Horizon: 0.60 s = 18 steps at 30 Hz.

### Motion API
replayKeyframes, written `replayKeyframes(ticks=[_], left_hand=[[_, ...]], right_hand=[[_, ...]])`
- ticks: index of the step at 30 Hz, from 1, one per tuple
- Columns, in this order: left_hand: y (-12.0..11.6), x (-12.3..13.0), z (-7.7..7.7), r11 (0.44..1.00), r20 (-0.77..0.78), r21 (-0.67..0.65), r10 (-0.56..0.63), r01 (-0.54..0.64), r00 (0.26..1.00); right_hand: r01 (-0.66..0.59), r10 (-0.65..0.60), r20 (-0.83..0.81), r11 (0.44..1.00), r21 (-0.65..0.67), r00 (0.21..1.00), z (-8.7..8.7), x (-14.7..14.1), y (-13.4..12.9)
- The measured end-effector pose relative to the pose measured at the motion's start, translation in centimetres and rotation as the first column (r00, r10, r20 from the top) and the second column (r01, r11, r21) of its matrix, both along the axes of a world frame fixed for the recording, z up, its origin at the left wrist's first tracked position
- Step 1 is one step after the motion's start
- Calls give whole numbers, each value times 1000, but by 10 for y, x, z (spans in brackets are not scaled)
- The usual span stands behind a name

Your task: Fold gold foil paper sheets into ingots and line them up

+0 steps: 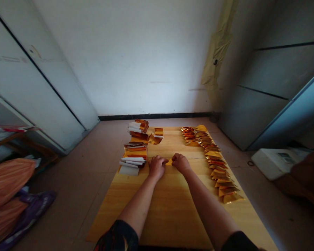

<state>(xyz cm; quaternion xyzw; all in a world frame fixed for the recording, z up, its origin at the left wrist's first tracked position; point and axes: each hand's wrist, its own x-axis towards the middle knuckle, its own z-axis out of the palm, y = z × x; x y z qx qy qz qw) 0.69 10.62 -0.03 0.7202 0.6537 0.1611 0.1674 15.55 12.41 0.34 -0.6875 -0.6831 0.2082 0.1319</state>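
Note:
My left hand (157, 166) and my right hand (181, 163) rest on a light wooden board (170, 209), their fingers meeting at a small folded piece of gold foil paper (169, 162). Most of that piece is hidden by my fingers. Left of my left hand lie stacks of gold foil and white paper sheets (135, 155), with more sheets (138, 127) farther back. A long row of folded gold foil triangles (211, 164) overlaps along the board's right side, right of my right hand.
A tiled floor (65, 181) surrounds the board, and a white wall (151, 62) with a black skirting stands behind it. Pale cabinet doors (42, 83) stand at left, above orange cloth (7, 184) and a purple bag (34, 209). A white box (274, 162) sits at right.

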Motion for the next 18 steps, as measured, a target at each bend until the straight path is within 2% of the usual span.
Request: replayKeyframes(ticks=[4,8,13,18], left_hand=[[1,0,-2,1000,-11,-3,14,-14,1000],[-1,0,-3,999,-11,21,27,-27,1000],[-5,1,-1,994,-10,67,81,-80,997],[-6,3,2,990,-27,49,133,-132,991]], right_hand=[[-2,3,-10,1000,18,1000,0,9,0],[4,-4,22,1000,3,1000,9,4,-1],[3,16,175,994,-107,984,27,-11,5],[-18,68,257,982,-190,964,34,-18,15]])
